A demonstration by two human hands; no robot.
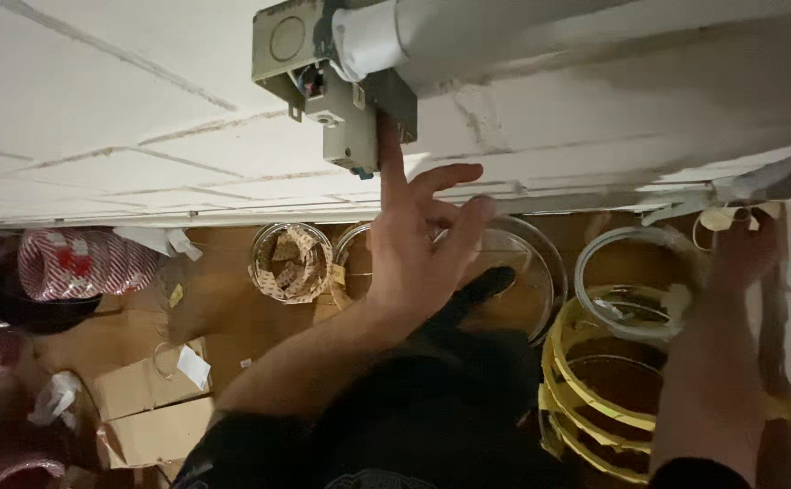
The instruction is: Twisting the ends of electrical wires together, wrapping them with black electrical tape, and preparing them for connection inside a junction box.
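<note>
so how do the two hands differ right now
The left hand is spread open, index finger pointing up and touching the grey metal box on the wall. The right hand is dimmer, at the frame's right edge, its fingers curled around a thin strip loop near the wall; how firmly it grips is unclear. Both reach up from dark sleeves toward the white wall.

Worksite: junction box (332, 72), cable coils (608, 380)

The glass dish (522, 263) is being partly hidden by the left hand (418, 240); the right hand (744, 249) is being blurred.
</note>
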